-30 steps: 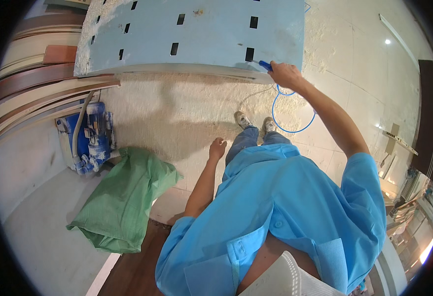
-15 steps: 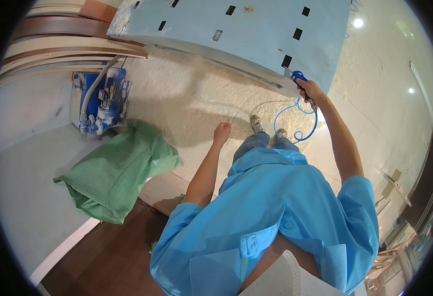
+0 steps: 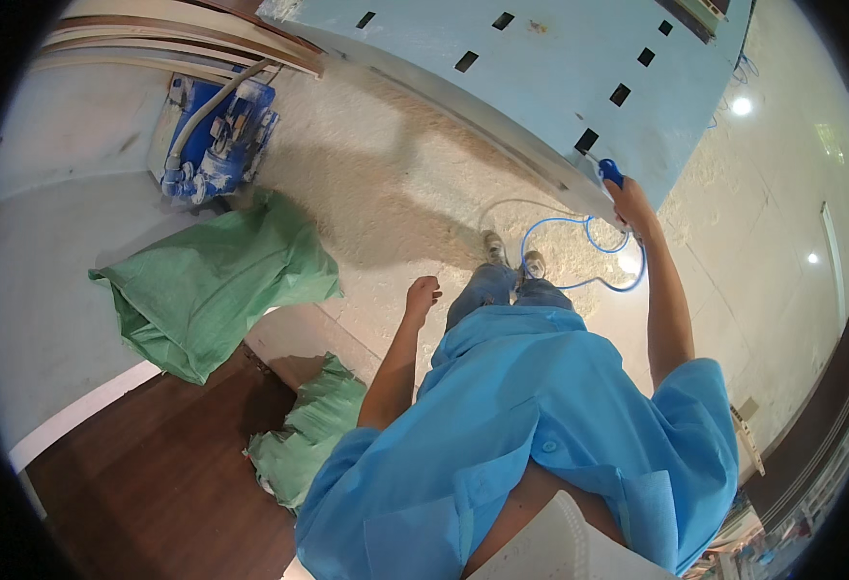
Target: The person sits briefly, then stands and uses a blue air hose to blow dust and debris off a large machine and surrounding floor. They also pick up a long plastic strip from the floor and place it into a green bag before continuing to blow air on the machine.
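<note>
My right hand is closed around a blue air blow gun. Its thin nozzle points at a dark rectangular slot near the close right corner of a pale blue tabletop. From the gun, a blue air hose loops down beside my legs. Away from the table, my left hand hangs in front of my body with its fingers curled and nothing visible in them.
Pale dust and shavings cover the floor along the table. To the left stand a dusty blue machine with a hose, a large green sack and a smaller green sack. Long boards lie at the far left.
The view has shifted, bringing the smaller green sack and an object on the table's far right into sight. My right hand still holds the blow gun near the corner slot.
</note>
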`<state>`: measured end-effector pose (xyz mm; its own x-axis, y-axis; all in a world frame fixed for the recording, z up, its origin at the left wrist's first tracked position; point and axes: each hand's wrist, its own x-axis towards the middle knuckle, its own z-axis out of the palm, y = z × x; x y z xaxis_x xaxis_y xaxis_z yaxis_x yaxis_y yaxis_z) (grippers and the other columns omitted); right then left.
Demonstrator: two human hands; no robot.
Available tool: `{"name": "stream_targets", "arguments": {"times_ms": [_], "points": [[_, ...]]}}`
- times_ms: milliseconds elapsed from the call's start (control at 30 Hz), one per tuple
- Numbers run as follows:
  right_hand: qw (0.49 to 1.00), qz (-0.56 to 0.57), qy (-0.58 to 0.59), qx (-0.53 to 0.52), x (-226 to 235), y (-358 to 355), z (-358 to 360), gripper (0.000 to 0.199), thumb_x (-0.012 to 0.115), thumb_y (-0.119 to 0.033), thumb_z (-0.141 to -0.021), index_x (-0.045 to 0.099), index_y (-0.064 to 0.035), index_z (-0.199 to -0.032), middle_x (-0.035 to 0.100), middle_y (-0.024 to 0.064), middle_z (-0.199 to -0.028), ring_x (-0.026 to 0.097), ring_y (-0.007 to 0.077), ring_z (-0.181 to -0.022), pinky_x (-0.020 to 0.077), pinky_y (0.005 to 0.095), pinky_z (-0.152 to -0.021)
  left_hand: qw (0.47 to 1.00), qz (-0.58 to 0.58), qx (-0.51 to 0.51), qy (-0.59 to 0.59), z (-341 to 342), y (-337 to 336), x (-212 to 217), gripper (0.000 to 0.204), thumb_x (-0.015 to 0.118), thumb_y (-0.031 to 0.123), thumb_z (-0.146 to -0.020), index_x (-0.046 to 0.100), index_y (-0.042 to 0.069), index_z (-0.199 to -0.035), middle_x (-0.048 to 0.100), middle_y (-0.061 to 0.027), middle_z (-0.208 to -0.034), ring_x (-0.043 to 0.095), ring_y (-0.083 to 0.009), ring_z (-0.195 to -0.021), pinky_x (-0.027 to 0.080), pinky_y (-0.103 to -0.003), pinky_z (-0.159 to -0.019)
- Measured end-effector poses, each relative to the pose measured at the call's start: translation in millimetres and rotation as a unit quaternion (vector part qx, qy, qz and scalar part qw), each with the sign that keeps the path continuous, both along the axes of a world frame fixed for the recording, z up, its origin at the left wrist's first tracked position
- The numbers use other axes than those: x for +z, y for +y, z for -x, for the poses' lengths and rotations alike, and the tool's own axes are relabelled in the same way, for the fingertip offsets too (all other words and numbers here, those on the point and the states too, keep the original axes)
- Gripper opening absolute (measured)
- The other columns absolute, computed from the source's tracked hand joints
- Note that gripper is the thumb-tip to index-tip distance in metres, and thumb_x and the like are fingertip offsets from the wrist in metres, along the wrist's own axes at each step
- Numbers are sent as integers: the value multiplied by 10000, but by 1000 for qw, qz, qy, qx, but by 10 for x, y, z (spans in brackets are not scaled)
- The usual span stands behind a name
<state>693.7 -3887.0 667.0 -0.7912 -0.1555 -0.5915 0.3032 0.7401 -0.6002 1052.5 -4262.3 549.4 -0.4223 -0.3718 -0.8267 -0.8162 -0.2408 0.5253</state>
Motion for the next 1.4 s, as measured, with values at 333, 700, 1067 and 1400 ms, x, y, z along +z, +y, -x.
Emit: {"name": "stream_targets", "arguments": {"times_ms": [333, 700, 1067, 1400], "points": [[949, -151, 224, 165, 732, -1671, 693, 404, 481, -395, -981, 575, -4, -1016, 681, 196, -848, 671, 376, -829, 516, 478, -745, 993, -67, 87, -44, -569, -481, -377, 321, 599, 238, -920, 574, 37, -1167, 634, -105, -1053, 638, -202, -920, 512, -324, -794], [884, -313, 205, 281, -192, -3308, 1314, 248, 530, -167, -915, 640, -34, -1093, 706, 174, -1035, 686, 332, -989, 555, 407, -791, 978, -24, 194, 71, -430, -2773, 45, 387, 598, 292, -920, 550, 74, -1236, 629, -97, -1122, 635, -217, -964, 493, -330, -838], [867, -397, 224, 203, -556, -3492, 1215, 189, 522, -127, -919, 598, -29, -1062, 720, 174, -942, 713, 318, -898, 570, 403, -756, 976, -22, 206, -61, -653, -3672, -80, 378, 604, 279, -909, 538, 81, -1223, 619, -102, -1107, 632, -207, -893, 506, -321, -757], [986, -145, -37, 68, -505, -3192, 1692, 346, 560, -377, -954, 588, -37, -897, 625, 82, -671, 611, 210, -540, 513, 381, -510, 984, -76, 158, 14, -230, -3386, -60, 345, 592, 279, -931, 564, 78, -1210, 643, -97, -1105, 652, -195, -919, 501, -310, -771]]}}
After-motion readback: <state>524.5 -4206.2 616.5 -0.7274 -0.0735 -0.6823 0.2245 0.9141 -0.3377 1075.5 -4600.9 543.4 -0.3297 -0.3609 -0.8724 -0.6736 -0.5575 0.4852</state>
